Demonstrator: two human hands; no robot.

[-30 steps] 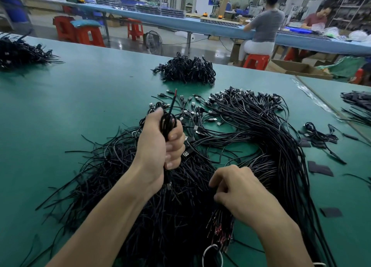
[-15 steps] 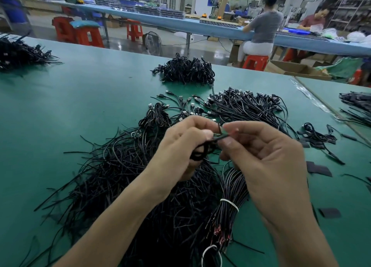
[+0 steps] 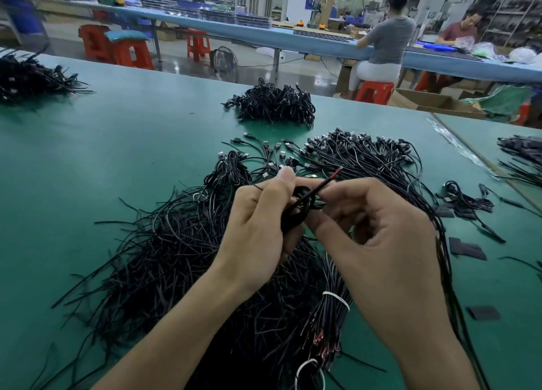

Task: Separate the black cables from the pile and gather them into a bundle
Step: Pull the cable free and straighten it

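Two hands hold a small cable coil [image 3: 302,206] over the pile [image 3: 176,248].
The left hand [image 3: 258,234] grips the coil; the right hand [image 3: 384,237] seems to pinch it. The pile lies near, on the green table [image 3: 117,155].

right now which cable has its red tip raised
The cable pinched between the left hand and right hand; red ends of the banded bundle lie on the table.
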